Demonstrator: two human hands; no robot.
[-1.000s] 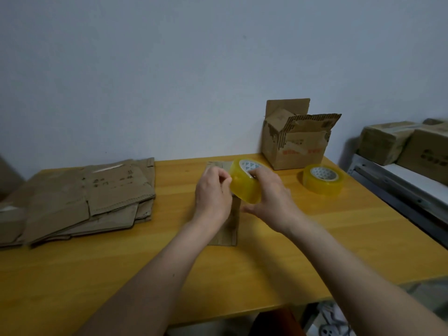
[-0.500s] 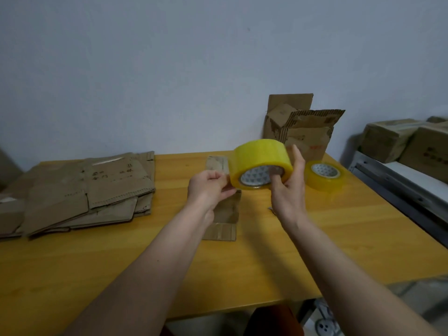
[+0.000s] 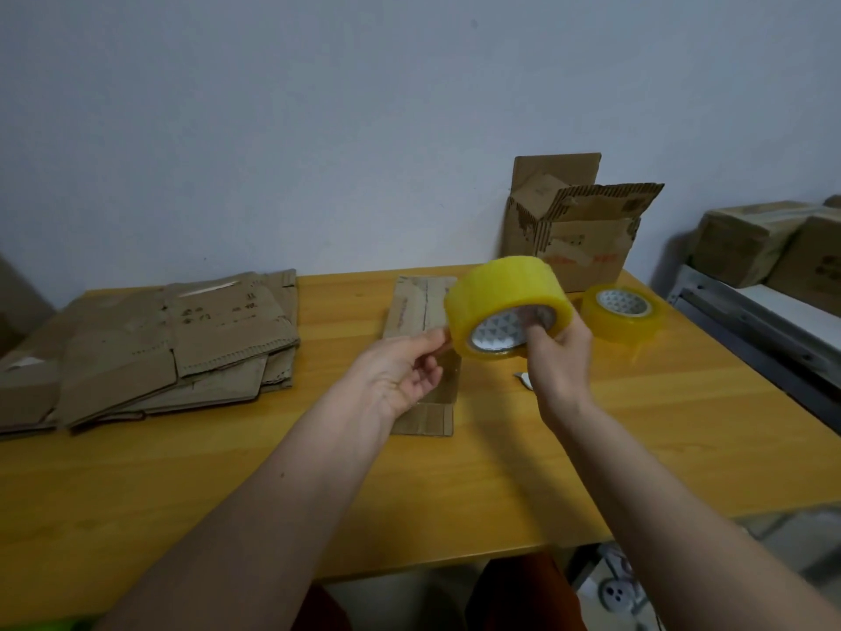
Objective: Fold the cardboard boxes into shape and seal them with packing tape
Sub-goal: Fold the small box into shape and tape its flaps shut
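A roll of yellow tape (image 3: 505, 307) is held up above the tabletop (image 3: 500, 485), between the two hands. The right hand (image 3: 560, 357) is placed below and to the right of the roll, with its fingers (image 3: 537, 322) hooked into the core so that the roll is gripped from inside. The left hand (image 3: 400, 373) is raised just left of the roll, palm turned upward; its thumb and forefinger are pressed together at the roll's left edge, as if a tape end is pinched there, though the tape end itself cannot be made out. The remaining fingers of that hand are loosely curled.

Directly beneath and behind the left hand, a flattened cardboard box (image 3: 421, 311) is laid lengthwise on the tabletop, partly covered by the hand and wrist. Further left of the left hand, well apart from it, a stack of flattened boxes (image 3: 182, 343) is spread out. Beyond the right hand, near the wall, an opened box (image 3: 578, 239) with raised, torn flaps is seen standing upright. A second roll of tape (image 3: 623, 314) is laid flat just right of the held roll, in front of that box. A small pale scrap (image 3: 523, 379) is seen on the tabletop just left of the right wrist. Off to the far right, more boxes (image 3: 769, 248) are stacked on a shelf.
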